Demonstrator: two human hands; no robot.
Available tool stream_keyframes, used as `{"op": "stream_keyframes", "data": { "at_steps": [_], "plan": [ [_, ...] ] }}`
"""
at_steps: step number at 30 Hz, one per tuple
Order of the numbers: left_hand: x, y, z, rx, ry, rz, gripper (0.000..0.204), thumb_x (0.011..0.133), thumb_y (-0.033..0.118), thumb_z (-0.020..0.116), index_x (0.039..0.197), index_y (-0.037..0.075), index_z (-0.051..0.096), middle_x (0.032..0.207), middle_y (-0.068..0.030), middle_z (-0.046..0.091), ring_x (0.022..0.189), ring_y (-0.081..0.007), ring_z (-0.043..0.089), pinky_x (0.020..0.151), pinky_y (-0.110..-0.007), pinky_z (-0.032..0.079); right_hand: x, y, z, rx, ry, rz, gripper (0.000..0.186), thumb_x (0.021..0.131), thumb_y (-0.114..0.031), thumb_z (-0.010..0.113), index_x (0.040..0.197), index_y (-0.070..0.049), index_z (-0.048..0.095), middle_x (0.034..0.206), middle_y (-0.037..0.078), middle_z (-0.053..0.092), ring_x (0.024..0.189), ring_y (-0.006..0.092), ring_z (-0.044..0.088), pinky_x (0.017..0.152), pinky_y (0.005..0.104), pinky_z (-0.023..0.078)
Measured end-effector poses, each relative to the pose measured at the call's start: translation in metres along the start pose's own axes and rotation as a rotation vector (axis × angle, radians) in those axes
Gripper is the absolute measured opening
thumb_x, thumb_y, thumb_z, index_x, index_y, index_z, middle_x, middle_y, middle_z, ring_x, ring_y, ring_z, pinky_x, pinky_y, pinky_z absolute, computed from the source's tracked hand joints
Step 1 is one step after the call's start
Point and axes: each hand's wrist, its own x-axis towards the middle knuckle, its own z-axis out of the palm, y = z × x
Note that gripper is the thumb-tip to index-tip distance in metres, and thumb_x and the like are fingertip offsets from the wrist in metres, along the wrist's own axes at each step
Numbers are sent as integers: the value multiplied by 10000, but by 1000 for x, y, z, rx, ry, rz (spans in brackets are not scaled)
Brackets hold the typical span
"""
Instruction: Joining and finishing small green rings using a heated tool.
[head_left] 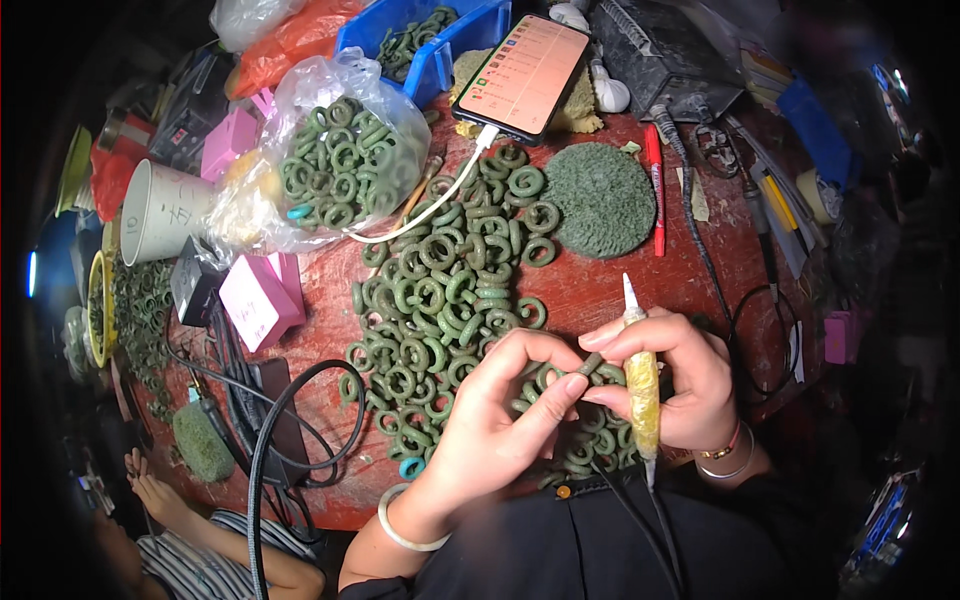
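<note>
My left hand (495, 420) and my right hand (680, 375) meet over the near edge of a red table (600, 290), pinching one green stone ring (590, 366) between their fingertips. The right hand also grips a yellowish pen-shaped tool (640, 385) with a white tip pointing away from me and a dark cord trailing toward my body. A big heap of green rings (440, 300) covers the table's middle, right under and beyond my hands. Part of the heap is hidden by my left hand.
A clear plastic bag of green rings (335, 165) lies at the back left beside a paper cup (160, 210) and pink boxes (258, 300). A phone (522, 75), a round green pad (600, 198), a red pen (655, 185) and black cables (290, 430) surround the heap. Another person's hand (150, 490) shows lower left.
</note>
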Motion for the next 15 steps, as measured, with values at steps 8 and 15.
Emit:
{"op": "stream_keyframes", "data": {
  "at_steps": [8, 15],
  "plan": [
    [0, 10, 0, -649, -15, -374, 123, 1018, 101, 492, 1122, 40, 516, 784, -103, 595, 543, -62, 476, 403, -163, 331, -3, 3, -2, 153, 41, 52, 358, 742, 16, 801, 1035, -2, 596, 1023, 152, 695, 954, 240, 695, 813, 331, 559],
    [-4, 9, 1, -531, -42, -314, 164, 976, 104, 587, 1127, 60, 539, 823, -45, 619, 513, -41, 491, 452, -159, 356, -6, 5, 1, 258, 57, 126, 324, 769, 55, 769, 1032, 12, 583, 1041, 158, 671, 964, 218, 678, 837, 319, 544]
  ]
}}
